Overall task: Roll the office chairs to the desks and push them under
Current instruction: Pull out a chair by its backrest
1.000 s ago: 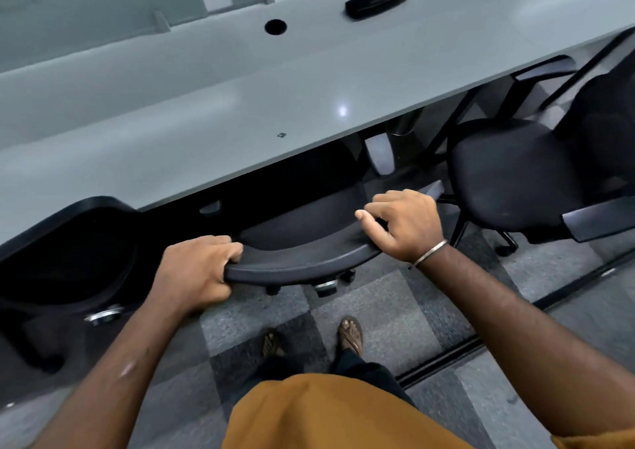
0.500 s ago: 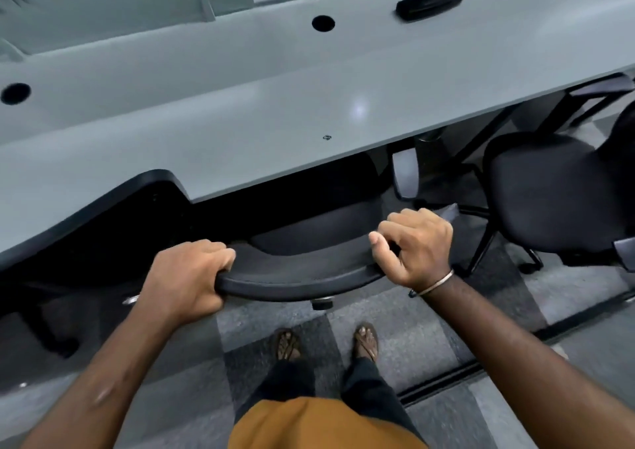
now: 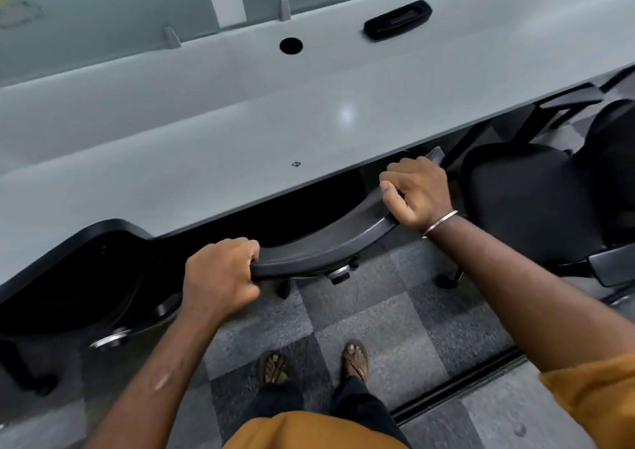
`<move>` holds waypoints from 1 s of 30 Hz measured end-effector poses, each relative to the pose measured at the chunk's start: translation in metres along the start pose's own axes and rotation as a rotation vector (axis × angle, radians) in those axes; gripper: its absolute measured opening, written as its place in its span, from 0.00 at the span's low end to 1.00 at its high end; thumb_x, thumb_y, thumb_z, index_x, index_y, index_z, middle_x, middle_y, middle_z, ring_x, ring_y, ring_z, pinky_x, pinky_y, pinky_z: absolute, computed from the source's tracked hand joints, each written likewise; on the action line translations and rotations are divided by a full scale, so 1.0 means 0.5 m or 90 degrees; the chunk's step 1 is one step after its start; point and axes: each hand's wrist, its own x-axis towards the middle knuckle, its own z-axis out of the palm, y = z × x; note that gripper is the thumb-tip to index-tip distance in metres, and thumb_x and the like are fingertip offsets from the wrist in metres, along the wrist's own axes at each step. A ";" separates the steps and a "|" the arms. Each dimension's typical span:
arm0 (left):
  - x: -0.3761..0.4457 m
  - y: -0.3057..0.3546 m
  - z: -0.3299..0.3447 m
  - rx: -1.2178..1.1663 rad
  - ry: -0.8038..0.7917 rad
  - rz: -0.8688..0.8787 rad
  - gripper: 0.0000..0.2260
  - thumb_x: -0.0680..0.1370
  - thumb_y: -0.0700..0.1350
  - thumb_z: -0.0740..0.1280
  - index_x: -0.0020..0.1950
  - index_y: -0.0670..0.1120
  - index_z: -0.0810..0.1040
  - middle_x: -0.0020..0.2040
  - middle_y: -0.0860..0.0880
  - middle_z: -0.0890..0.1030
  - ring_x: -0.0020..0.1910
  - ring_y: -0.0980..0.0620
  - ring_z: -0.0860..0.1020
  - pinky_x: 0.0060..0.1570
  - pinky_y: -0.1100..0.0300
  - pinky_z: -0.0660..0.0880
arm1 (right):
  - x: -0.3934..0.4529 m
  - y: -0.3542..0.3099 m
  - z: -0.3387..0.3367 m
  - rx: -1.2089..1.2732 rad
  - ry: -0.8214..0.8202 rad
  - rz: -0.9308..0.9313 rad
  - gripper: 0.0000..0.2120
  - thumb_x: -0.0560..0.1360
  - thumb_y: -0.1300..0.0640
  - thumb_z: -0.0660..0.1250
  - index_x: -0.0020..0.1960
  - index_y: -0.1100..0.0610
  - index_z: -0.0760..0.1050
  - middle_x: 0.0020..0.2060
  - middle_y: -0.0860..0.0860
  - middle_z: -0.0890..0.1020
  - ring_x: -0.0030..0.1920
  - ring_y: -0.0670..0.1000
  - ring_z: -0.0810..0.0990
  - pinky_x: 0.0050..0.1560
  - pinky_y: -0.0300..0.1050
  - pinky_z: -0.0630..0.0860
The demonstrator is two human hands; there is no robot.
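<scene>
A black office chair stands in front of me with only the curved top of its backrest (image 3: pixel 319 247) showing; its seat is hidden in the dark under the long grey desk (image 3: pixel 206 146). My left hand (image 3: pixel 220 276) grips the left end of the backrest top. My right hand (image 3: pixel 417 192) grips the right end, close to the desk's front edge. A castor (image 3: pixel 338 275) of the chair shows just below the backrest.
A second black chair (image 3: pixel 529 201) stands on the right, partly under the desk. A third black chair (image 3: pixel 68 276) is at the left. The desk has a cable hole (image 3: pixel 291 46) and a black flap (image 3: pixel 397 20). A floor rail (image 3: pixel 457 386) crosses the grey carpet tiles.
The chair has gone further under the desk; its seat is no longer visible. My right hand has moved forward to the desk edge, turning the backrest.
</scene>
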 end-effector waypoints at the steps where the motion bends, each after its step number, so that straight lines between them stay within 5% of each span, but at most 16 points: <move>1: 0.007 -0.004 -0.005 -0.002 -0.002 -0.004 0.17 0.55 0.46 0.74 0.37 0.52 0.68 0.32 0.56 0.70 0.33 0.45 0.78 0.30 0.60 0.64 | 0.003 0.001 0.004 -0.001 0.001 0.002 0.16 0.79 0.50 0.57 0.33 0.51 0.64 0.29 0.47 0.69 0.32 0.54 0.70 0.37 0.55 0.66; 18: 0.027 0.002 -0.017 -0.017 0.005 0.009 0.16 0.52 0.46 0.64 0.35 0.54 0.62 0.32 0.55 0.70 0.33 0.48 0.73 0.29 0.59 0.57 | -0.051 0.014 0.024 -0.018 0.054 0.072 0.14 0.79 0.51 0.59 0.35 0.51 0.70 0.32 0.47 0.72 0.38 0.53 0.71 0.43 0.53 0.65; 25: 0.021 0.002 -0.026 -0.021 -0.052 0.007 0.22 0.55 0.40 0.73 0.37 0.56 0.64 0.34 0.56 0.70 0.35 0.48 0.74 0.31 0.59 0.59 | -0.089 -0.020 0.014 0.049 0.074 0.165 0.14 0.81 0.53 0.58 0.43 0.52 0.80 0.45 0.46 0.81 0.59 0.53 0.78 0.66 0.53 0.68; 30: 0.004 0.009 -0.025 -0.014 -0.028 -0.008 0.18 0.58 0.41 0.76 0.43 0.56 0.77 0.36 0.56 0.75 0.38 0.45 0.78 0.36 0.53 0.72 | -0.139 -0.069 0.015 0.105 0.083 0.255 0.11 0.83 0.53 0.59 0.55 0.52 0.80 0.57 0.46 0.81 0.76 0.53 0.68 0.79 0.57 0.57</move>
